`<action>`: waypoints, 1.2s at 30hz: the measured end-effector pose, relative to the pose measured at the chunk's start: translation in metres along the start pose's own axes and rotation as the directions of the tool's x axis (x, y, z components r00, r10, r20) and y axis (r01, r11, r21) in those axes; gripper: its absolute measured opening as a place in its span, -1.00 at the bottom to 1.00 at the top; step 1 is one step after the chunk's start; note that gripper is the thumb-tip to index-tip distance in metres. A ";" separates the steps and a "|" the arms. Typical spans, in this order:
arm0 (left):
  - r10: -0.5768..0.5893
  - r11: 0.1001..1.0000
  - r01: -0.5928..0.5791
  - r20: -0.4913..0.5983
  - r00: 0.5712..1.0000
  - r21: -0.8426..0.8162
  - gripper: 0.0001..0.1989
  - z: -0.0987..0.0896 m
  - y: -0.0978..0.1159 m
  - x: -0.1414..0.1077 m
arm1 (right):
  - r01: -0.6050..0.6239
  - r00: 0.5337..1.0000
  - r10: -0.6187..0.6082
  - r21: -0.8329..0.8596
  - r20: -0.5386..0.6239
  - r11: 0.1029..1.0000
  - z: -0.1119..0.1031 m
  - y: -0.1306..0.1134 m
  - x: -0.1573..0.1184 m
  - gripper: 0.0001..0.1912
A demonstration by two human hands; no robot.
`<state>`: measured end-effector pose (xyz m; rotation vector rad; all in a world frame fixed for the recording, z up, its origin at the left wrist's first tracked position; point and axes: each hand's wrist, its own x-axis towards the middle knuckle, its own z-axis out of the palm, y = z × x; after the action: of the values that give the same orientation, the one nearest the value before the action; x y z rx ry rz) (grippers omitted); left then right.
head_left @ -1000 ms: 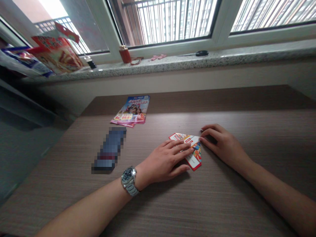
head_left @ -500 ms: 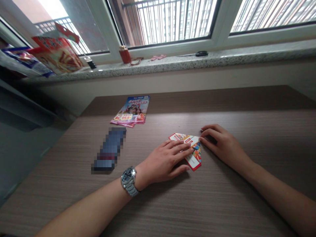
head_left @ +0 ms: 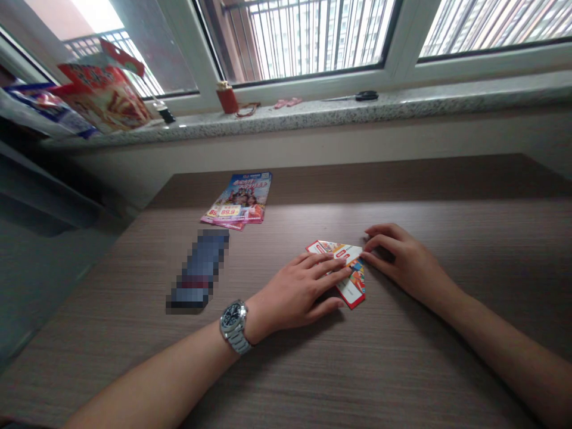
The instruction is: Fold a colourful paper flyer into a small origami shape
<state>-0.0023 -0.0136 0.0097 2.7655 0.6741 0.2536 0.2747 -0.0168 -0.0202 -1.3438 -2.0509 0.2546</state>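
Observation:
A folded flyer (head_left: 353, 296) in white, red and bright print lies on the wooden table, its folds coming to a point on the right. Flat across its left and middle part rests my left hand (head_left: 299, 292), fingers stretched out and thumb apart, covering some of the print. At the right corner, my right hand (head_left: 406, 256) pinches the paper between thumb and index finger, the other fingers curled above the table. A metal watch (head_left: 235, 326) is on my left wrist.
Several printed flyers (head_left: 243, 199) are stacked toward the back left of the table (head_left: 447, 190). A blurred-out dark flat object (head_left: 199, 268) lies left of my hand. On the stone sill (head_left: 313, 116) are snack bags (head_left: 109, 98), a red lighter-like item (head_left: 227, 99) and black-handled scissors (head_left: 366, 95).

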 end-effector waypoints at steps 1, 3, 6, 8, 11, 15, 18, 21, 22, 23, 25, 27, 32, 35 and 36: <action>-0.001 1.000 0.001 0.001 1.000 0.000 -0.44 0.000 0.000 0.000 | 0.008 1.000 -0.008 0.002 0.006 1.000 0.000 0.000 0.000 -0.92; -0.004 1.000 0.004 0.002 1.000 0.001 -0.45 0.001 0.000 0.000 | 0.024 1.000 -0.024 0.003 0.017 1.000 -0.001 0.000 -0.001 -0.90; -0.008 1.000 0.008 0.003 1.000 0.004 -0.44 0.002 0.000 0.000 | 0.045 0.998 -0.046 0.009 0.034 0.999 -0.002 -0.001 -0.002 -0.90; -0.008 1.000 0.008 -0.002 1.000 0.003 -0.44 0.002 0.000 0.000 | 0.055 0.997 -0.056 0.022 0.047 0.998 -0.003 -0.002 -0.003 -0.91; -0.004 1.000 0.004 -0.007 1.000 -0.002 -0.45 0.001 0.000 0.000 | 0.060 0.996 -0.063 0.039 0.069 0.997 -0.004 -0.004 -0.004 -0.92; -0.003 1.000 0.003 0.001 1.000 0.001 -0.45 0.000 0.001 0.000 | 0.073 0.991 -0.078 0.052 0.106 0.996 -0.006 -0.007 -0.006 -0.91; -0.001 1.000 0.001 -0.003 1.000 0.000 -0.45 0.000 0.000 0.000 | 0.085 0.988 -0.093 0.068 0.120 0.994 -0.007 -0.007 -0.007 -0.92; 0.002 1.000 -0.002 -0.012 1.000 0.001 -0.45 0.001 0.000 0.000 | 0.106 0.984 -0.116 0.071 0.138 0.992 -0.008 -0.006 -0.008 -0.93; 0.000 1.000 0.000 -0.013 1.000 0.002 -0.45 0.001 0.000 0.000 | 0.111 0.983 -0.120 0.069 0.142 0.991 -0.008 -0.006 -0.008 -0.93; -0.002 1.000 0.002 -0.011 1.000 0.004 -0.45 0.001 0.000 0.000 | 0.114 0.982 -0.123 0.066 0.143 0.991 -0.008 -0.006 -0.008 -0.93; -0.007 1.000 0.007 -0.007 1.000 0.008 -0.45 0.001 0.000 0.001 | 0.120 0.981 -0.129 0.066 0.143 0.991 -0.009 -0.006 -0.008 -0.93; -0.007 1.000 0.007 0.001 1.000 0.009 -0.45 0.001 0.000 0.001 | 0.120 0.981 -0.130 0.070 0.146 0.990 -0.009 -0.006 -0.008 -0.93; -0.006 1.000 0.006 -0.007 1.000 0.002 -0.45 0.001 0.000 0.001 | 0.114 0.984 -0.123 0.076 0.131 0.991 -0.009 -0.007 -0.009 -0.93; -0.006 1.000 0.006 -0.005 1.000 0.006 -0.45 0.002 -0.001 0.000 | 0.114 0.984 -0.123 0.078 0.128 0.990 -0.008 -0.007 -0.009 -0.93; -0.005 1.000 0.005 -0.003 1.000 0.008 -0.45 0.002 -0.001 0.000 | 0.113 0.984 -0.123 0.077 0.129 0.991 -0.008 -0.006 -0.009 -0.93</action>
<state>-0.0021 -0.0132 0.0079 2.7711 0.6847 0.2549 0.2774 -0.0294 -0.0145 -1.1863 -2.2028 0.3689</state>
